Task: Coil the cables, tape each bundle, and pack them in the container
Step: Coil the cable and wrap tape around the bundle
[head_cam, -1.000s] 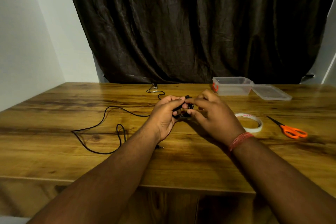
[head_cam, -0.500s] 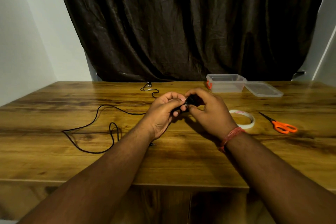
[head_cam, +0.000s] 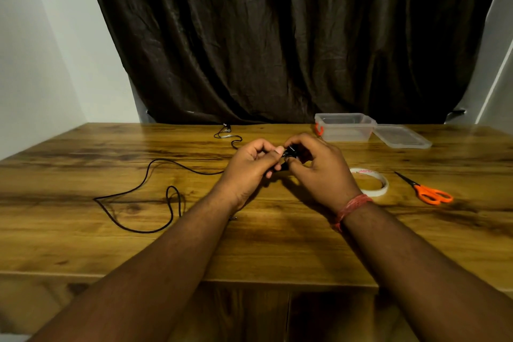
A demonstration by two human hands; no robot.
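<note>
A thin black cable (head_cam: 144, 183) trails in loose loops over the left of the wooden table (head_cam: 277, 244). Its coiled part (head_cam: 290, 153) is a small black bundle held between both hands at the table's middle. My left hand (head_cam: 251, 165) pinches the bundle from the left with curled fingers. My right hand (head_cam: 319, 166) grips it from the right, thumb underneath. A clear plastic container (head_cam: 345, 127) stands open at the back right, its lid (head_cam: 402, 139) lying beside it. A white tape roll (head_cam: 370, 182) lies just right of my right hand.
Orange-handled scissors (head_cam: 429, 192) lie at the right, blades pointing back-left. A second thin cable (head_cam: 227, 134) sits at the back middle near the dark curtain (head_cam: 277, 36). A cable plug (head_cam: 232, 218) peeks out by my left forearm. The table's front edge is near my elbows.
Both hands have kept working the small coil between them, with the fingers shifting slightly round it. The loose cable on the left lies much as before.
</note>
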